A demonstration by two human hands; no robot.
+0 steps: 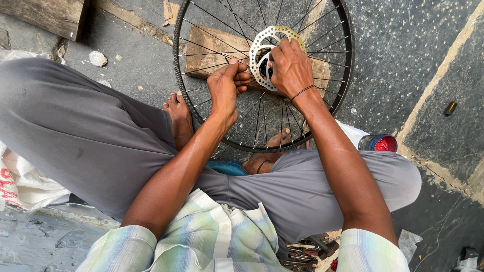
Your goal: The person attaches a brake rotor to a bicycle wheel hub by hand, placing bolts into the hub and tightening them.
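A black spoked bicycle wheel (347,60) lies on a wooden block (212,53) in front of my crossed legs. A silver brake disc (258,46) sits on its hub. My left hand (227,85) is clenched in a fist beside the disc's left edge, gripping something I cannot make out. My right hand (291,68) rests over the hub with its fingers closed on the centre of the disc. Both my bare feet sit under the rim's near side.
A red and blue can (379,143) lies right of my knee. Tools (302,254) are piled under my right thigh. A wooden plank (48,15) sits at the far left, a white sack (22,184) beside my left leg, on stone paving.
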